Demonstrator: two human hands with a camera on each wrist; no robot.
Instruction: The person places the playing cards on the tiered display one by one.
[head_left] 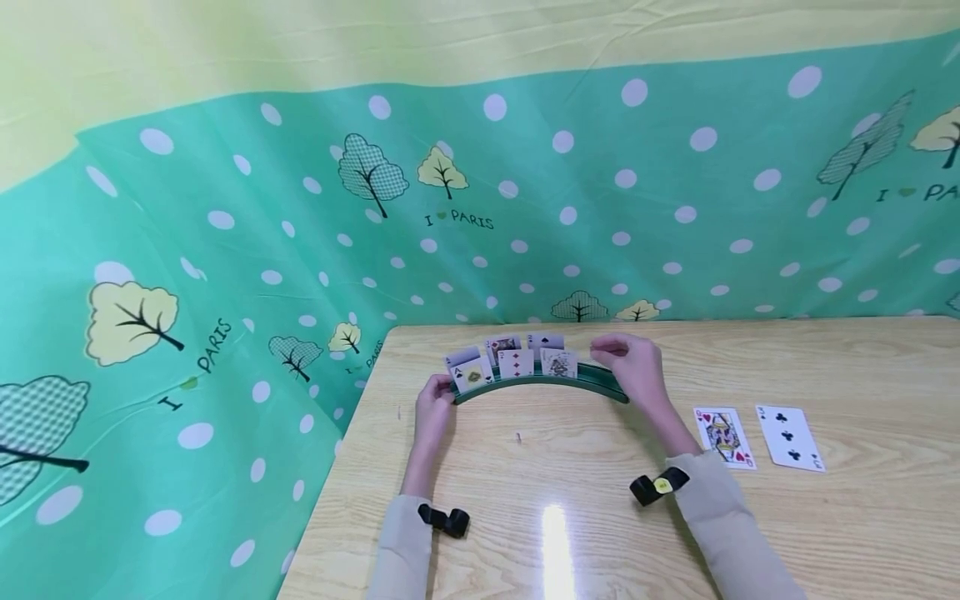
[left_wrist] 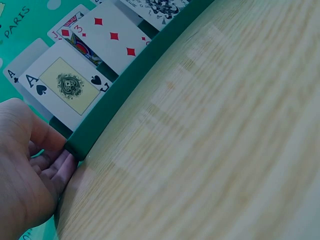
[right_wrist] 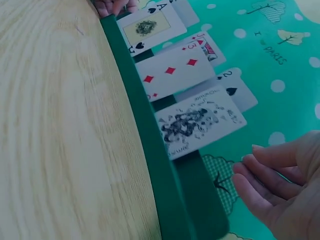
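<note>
A curved green card holder (head_left: 540,380) stands on the table, with cards upright in two rows. Its front row has an ace of spades (left_wrist: 62,85), a three of diamonds (left_wrist: 110,37) and a joker (right_wrist: 200,122). Behind them, partly covered, are another ace (left_wrist: 20,67), a jack of diamonds (right_wrist: 212,47) and a two of spades (right_wrist: 242,92). My left hand (head_left: 432,408) grips the holder's left end, its fingers curled at the tip. Just beyond the right end, my right hand (head_left: 636,367) hovers with loosely bent fingers and nothing between them, beside a bare stretch of slot.
To the right of my right forearm, a queen of hearts (head_left: 724,437) and a three of clubs (head_left: 790,437) lie face up on the wooden table (head_left: 885,533). A green dotted cloth (head_left: 525,250) hangs behind the table and along its left side.
</note>
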